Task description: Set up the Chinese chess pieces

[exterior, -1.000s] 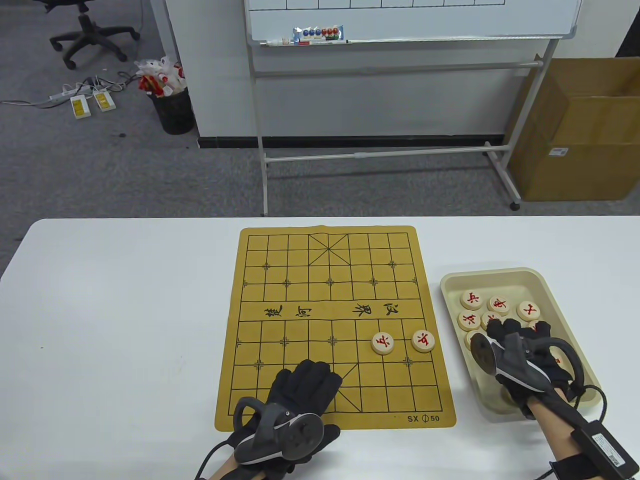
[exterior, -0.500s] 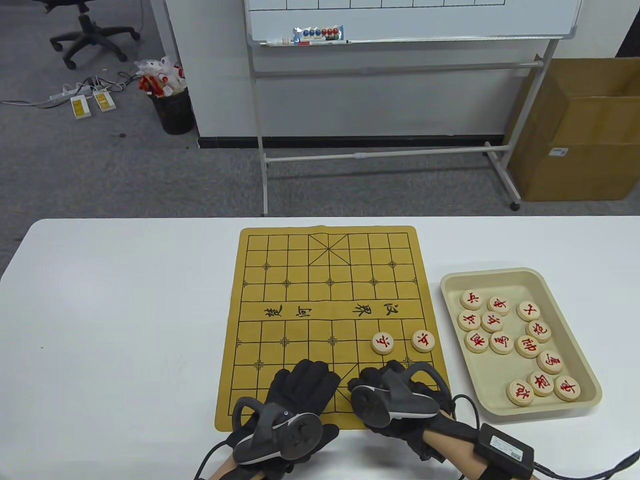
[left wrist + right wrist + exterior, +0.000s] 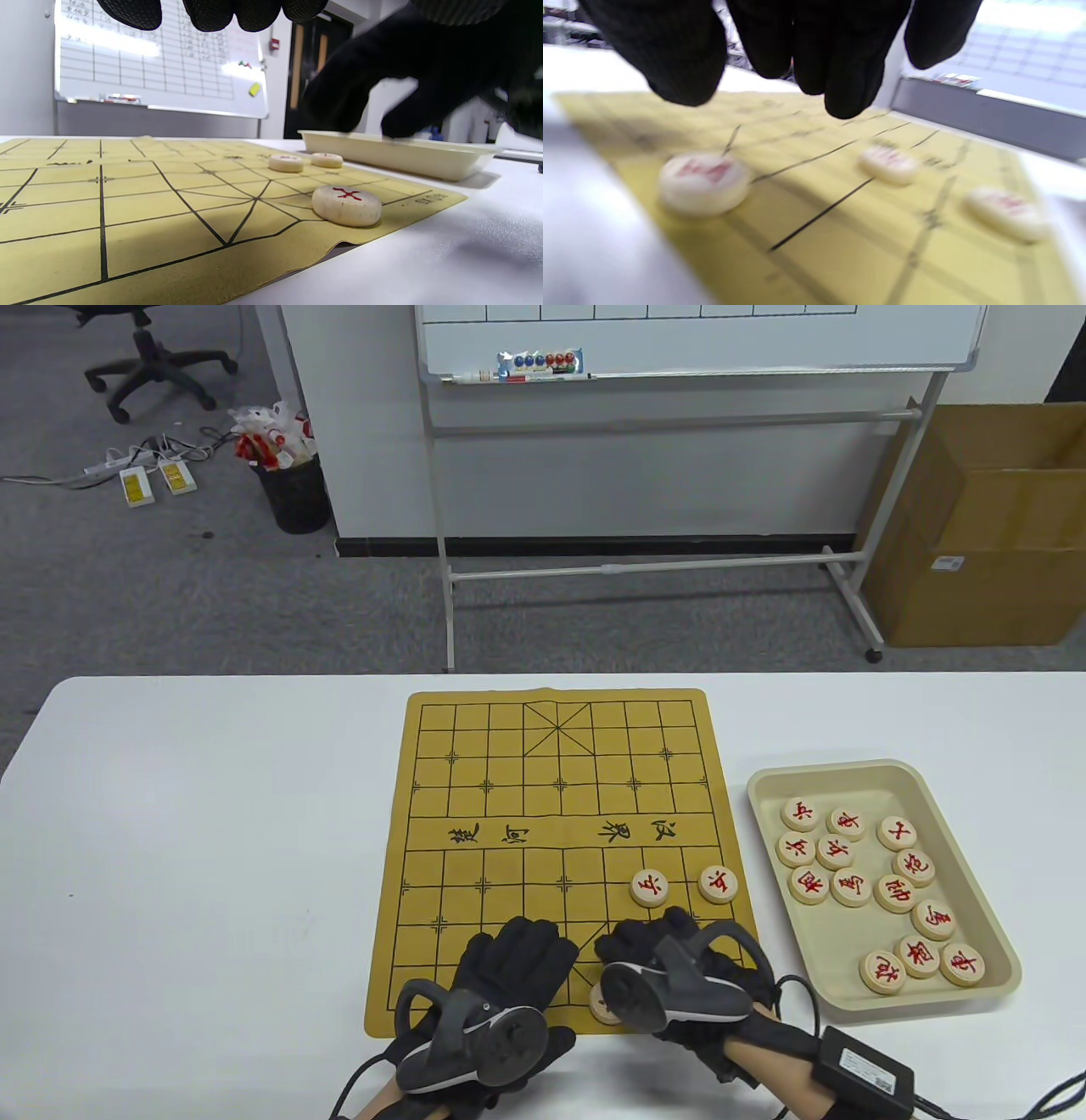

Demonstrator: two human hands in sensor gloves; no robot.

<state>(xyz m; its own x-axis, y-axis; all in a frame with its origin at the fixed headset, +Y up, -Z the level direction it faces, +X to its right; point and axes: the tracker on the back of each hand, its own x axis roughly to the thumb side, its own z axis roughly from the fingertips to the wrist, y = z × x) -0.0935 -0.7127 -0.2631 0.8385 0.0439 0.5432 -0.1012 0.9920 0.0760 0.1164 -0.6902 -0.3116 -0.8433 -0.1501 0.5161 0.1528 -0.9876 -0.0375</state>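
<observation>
A yellow chess board mat (image 3: pixel 509 746) lies on the white table. Two round wooden pieces with red characters (image 3: pixel 649 888) (image 3: pixel 718 884) sit on its right side. A third piece (image 3: pixel 601 1003) lies on the near row by the palace, half hidden by my right hand's tracker; it shows in the left wrist view (image 3: pixel 346 205) and the right wrist view (image 3: pixel 703 182). My right hand (image 3: pixel 653 954) hovers above it with fingers apart and empty. My left hand (image 3: pixel 517 963) rests flat on the mat's near edge. A beige tray (image 3: pixel 925 780) holds several red pieces.
The tray stands right of the mat near the table's right side. A whiteboard stand (image 3: pixel 679 432), a cardboard box (image 3: pixel 984 526) and a bin (image 3: pixel 293 487) are on the floor beyond the table's far edge.
My right hand came from the tray to the mat's near row, set a piece down there and has lifted off it. My left hand has not moved.
</observation>
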